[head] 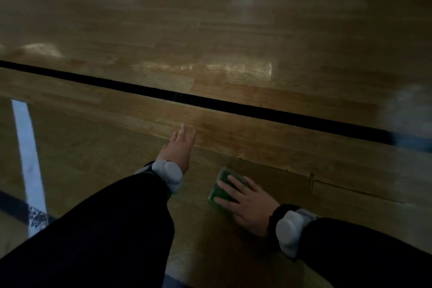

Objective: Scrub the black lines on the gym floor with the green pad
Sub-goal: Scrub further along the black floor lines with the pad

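Green pad (pixel 228 188) flat on the gym floor (pixel 233 30), short of the black line (pixel 210 101).
Right hand (pixel 245 203) presses it with straight fingers; left hand (pixel 178 147) reaches forward, fingers released.

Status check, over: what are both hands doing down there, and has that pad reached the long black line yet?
Right hand flat on green scrubbing pad, pad short of long black floor line. Left hand open, fingers straight, holding nothing. Nothing between pad and line.

Single head-worn wide-angle view, looks forward and down, close over gym floor (pixel 233 42); both forearms enter from bottom edge; no second view to overlap
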Available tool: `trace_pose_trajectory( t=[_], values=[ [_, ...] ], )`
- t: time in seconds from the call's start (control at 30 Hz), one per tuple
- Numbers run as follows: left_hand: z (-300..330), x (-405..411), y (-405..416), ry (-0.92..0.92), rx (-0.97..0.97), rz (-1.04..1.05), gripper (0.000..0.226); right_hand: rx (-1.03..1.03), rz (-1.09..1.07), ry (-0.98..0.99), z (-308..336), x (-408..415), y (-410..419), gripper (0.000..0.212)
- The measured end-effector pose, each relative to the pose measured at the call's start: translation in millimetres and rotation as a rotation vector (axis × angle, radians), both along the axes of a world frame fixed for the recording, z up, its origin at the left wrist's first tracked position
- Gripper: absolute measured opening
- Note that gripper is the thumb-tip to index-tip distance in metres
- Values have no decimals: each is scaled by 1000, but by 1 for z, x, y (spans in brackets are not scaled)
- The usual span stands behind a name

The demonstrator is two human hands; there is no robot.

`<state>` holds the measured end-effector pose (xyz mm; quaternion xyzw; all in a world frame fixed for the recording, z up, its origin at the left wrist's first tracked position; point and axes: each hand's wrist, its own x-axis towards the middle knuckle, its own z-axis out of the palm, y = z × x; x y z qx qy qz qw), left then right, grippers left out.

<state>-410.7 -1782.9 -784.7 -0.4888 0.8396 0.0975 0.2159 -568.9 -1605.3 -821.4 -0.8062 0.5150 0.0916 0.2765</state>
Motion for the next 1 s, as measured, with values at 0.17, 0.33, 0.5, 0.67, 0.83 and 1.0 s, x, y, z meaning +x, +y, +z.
trace_pose_trajectory(
  t=[0.17, 0.33, 0.5, 0.67, 0.83, 1.0],
  values=[
    [-2, -3, 10, -24, 60, -30, 83, 26, 194, -26, -11, 22, 19, 57],
    [-2, 2, 16, -17, 90, -47, 82, -38, 162, -38, -14, 19, 18, 55],
    [2, 22, 24, -24, 125, -9, 76, -60, 178, -19, -16, 20, 19, 65],
    [6, 59, 37, -40, 154, 71, 75, -65, -28, 57, -10, 22, -1, 55],
    [12, 89, 42, -20, 148, 131, 70, -62, -219, 164, -3, 11, -39, 56],
    [16, 122, 45, -10, 147, 216, 67, -56, -222, 186, 0, 24, -36, 60]
  ],
)
